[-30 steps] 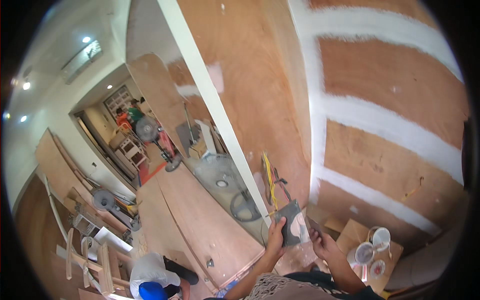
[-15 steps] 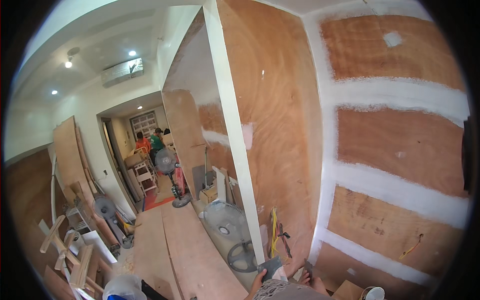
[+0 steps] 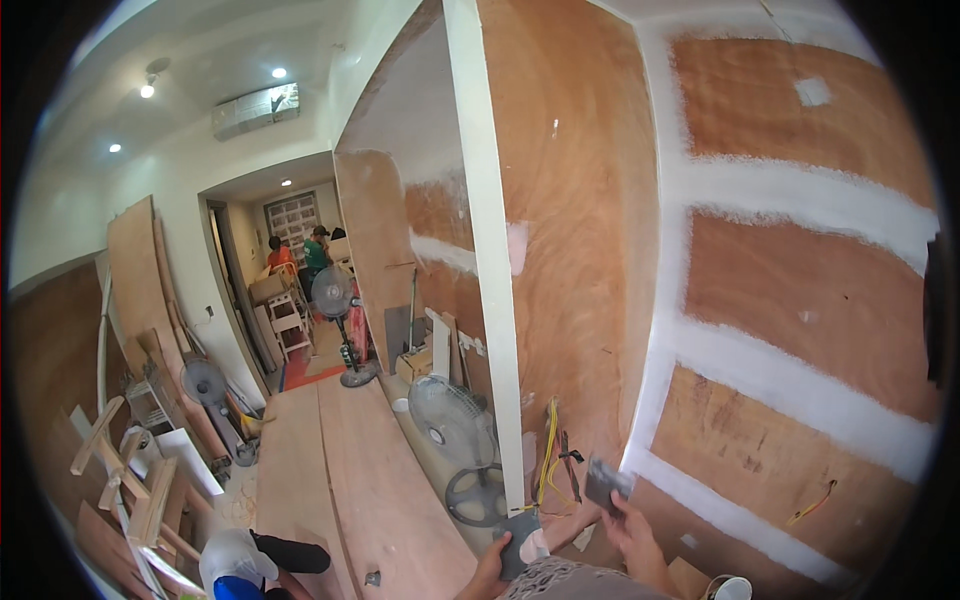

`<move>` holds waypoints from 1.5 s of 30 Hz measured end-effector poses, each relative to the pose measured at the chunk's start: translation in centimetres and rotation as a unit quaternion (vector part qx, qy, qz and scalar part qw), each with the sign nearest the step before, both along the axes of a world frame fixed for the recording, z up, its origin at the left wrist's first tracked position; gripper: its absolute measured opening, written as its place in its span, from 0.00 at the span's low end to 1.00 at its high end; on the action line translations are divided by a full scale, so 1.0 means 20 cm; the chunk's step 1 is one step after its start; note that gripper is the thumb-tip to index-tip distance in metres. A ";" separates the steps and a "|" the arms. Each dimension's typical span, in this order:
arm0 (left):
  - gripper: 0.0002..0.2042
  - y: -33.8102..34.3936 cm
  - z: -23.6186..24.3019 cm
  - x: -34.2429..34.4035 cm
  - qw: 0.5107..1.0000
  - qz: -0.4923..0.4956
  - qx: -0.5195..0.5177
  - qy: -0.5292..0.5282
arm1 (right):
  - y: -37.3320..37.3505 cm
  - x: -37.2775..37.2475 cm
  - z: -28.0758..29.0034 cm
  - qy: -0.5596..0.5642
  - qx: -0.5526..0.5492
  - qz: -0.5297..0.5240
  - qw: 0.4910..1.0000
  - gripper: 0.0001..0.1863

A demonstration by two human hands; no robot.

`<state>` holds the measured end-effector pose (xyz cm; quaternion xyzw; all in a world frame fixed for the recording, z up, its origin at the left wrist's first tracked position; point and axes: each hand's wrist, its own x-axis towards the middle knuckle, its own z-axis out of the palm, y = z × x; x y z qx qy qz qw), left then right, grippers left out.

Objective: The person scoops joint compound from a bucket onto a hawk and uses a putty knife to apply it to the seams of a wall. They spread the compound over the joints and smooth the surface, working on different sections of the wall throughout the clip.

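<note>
Low in the view, my left hand (image 3: 487, 572) is closed on the edge of a dark grey flat plate (image 3: 512, 538). A pinkish lump of putty (image 3: 534, 544) lies on the plate's right side. My right hand (image 3: 635, 535) grips a grey flat scraper (image 3: 606, 484), with the thumb on its face, held up near the bottom corner of the wall. Yellow wires (image 3: 549, 460) hang from the brown plywood panel (image 3: 570, 250) just left of the scraper. White-coated seams (image 3: 800, 195) cross the plywood wall on the right.
A standing fan (image 3: 452, 420) is left of the white post (image 3: 485, 250). Long plywood sheets (image 3: 380, 480) lie to the left. A person in a blue cap (image 3: 238, 588) is low at left; wooden trestles (image 3: 150, 500) stand beyond. A white bucket (image 3: 730, 588) sits at lower right.
My right hand has risen with the scraper, away from my body. The plate in my left hand shows slightly lower-left. The person at lower left now shows more of an arm and cap.
</note>
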<state>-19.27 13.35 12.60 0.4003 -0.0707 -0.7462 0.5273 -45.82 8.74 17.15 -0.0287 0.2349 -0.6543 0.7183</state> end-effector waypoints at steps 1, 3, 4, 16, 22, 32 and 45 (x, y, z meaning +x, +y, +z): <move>0.20 -0.03 -0.06 0.02 1.000 0.007 -0.005 0.014 | -0.05 0.02 0.16 0.075 -0.092 -0.011 0.993 0.24; 0.21 0.03 0.07 0.03 0.998 0.031 -0.044 -0.014 | -0.18 0.10 0.56 0.187 -0.202 -0.042 0.961 0.32; 0.21 0.08 0.15 0.06 0.996 0.048 -0.061 -0.034 | -0.28 0.14 0.74 0.228 -0.277 -0.048 0.932 0.33; 0.21 0.42 -0.05 0.62 0.958 0.278 -0.069 -0.032 | -1.23 0.65 2.67 0.580 -0.569 -0.565 0.141 0.29; 0.29 0.58 -0.15 0.67 0.928 0.346 -0.112 -0.083 | -1.44 0.70 3.45 0.510 -0.599 -0.582 0.207 0.22; 0.28 0.59 -0.02 0.71 0.923 0.368 -0.072 -0.089 | -1.50 0.67 3.44 0.473 -0.603 -0.632 0.117 0.28; 0.26 0.53 0.15 0.71 0.931 0.347 -0.074 -0.081 | -1.38 0.70 3.78 0.602 -0.503 -0.599 0.159 0.32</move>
